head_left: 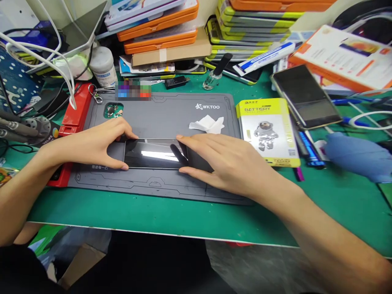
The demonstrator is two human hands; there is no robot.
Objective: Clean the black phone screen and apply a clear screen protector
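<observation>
A smartphone [153, 154] with a dark, glossy screen lies lengthwise on a grey work mat [165, 116]. My left hand [102, 143] grips its left end, thumb on the near edge and fingers on the far edge. Around the right end, my right hand [220, 159] holds it the same way, fingers and thumb on opposite long edges. A crumpled white tissue [208, 124] rests on the mat just beyond my right hand. Small screws and metal parts sit in the mat's recessed tray [107, 107], past my left hand.
Right of the mat lies a yellow battery package [266, 132], with another phone [306, 96] and a blue air blower [358, 155] farther right. A glass bottle with a black cap [216, 73] stands behind the mat. Stacked boxes [159, 28] line the back. A red holder [73, 114] borders the mat's left.
</observation>
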